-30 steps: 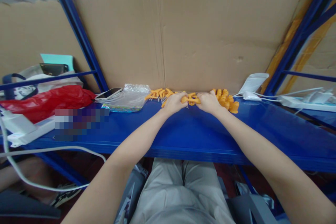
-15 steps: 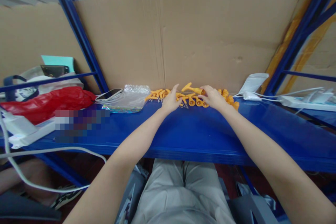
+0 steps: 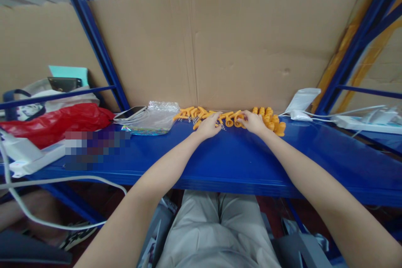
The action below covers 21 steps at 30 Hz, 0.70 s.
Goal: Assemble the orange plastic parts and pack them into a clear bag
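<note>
We had both bare hands at the far side of the blue shelf (image 3: 232, 159), close to the tall cardboard sheet (image 3: 251, 46) standing behind it. Our left hand (image 3: 210, 127) lay palm down over part of a row of yellow pieces, its fingers and thumb bent and somewhat apart; the hand hid what was under it, so we could not tell whether it had hold of anything. Our right hand (image 3: 255, 123) was at the right of that row, thumb and fingers partly spread around the end of a yellow piece; we could not tell whether they gripped it or only touched it.

Between the hands we saw yellow T-shaped pieces (image 3: 225, 116) lying side by side, with round hollow yellow ends (image 3: 229, 123) facing the near side. Thin metal spirals (image 3: 223, 127) showed just right of our left hand. To its left lay a bunch of yellow handles (image 3: 192, 112) with more spirals, and right of our right hand a cluster of yellow cylinders (image 3: 272, 121).

Farther left we had a clear plastic bag (image 3: 153, 124), a phone (image 3: 135, 111) and a red bag (image 3: 63, 121); at the far right, a white packet (image 3: 303, 99).
</note>
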Each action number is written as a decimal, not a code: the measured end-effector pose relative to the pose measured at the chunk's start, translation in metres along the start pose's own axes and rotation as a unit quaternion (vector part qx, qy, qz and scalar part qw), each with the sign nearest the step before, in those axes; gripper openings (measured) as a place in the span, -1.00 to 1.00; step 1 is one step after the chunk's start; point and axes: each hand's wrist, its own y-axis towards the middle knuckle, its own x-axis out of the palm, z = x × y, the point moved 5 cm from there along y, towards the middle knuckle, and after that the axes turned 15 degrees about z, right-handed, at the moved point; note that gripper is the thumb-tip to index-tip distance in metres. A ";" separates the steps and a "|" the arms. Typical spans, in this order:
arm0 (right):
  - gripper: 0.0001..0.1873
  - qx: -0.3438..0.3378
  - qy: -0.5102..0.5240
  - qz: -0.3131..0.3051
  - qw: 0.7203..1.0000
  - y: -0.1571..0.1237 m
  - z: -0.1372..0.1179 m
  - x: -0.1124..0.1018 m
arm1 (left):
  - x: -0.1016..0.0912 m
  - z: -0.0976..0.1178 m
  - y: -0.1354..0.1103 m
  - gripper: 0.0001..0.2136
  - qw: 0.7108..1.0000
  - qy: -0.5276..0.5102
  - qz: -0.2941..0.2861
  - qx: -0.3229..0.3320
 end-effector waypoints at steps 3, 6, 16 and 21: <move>-0.63 -0.004 0.019 -0.004 1.000 0.000 -0.001 0.003 | 0.003 0.001 0.000 -0.52 1.000 -0.011 -0.004 0.023; -0.60 -0.034 0.033 -0.010 0.999 -0.002 -0.003 0.008 | 0.005 0.001 0.000 -0.54 0.999 -0.014 -0.004 0.038; -0.45 -0.125 0.011 -0.044 0.991 -0.014 -0.017 0.017 | 0.011 0.001 0.000 -0.56 0.998 -0.017 -0.015 0.066; -0.53 -0.131 -0.004 -0.071 0.989 -0.017 -0.021 0.018 | 0.020 -0.001 -0.002 -0.59 0.994 0.017 -0.071 0.080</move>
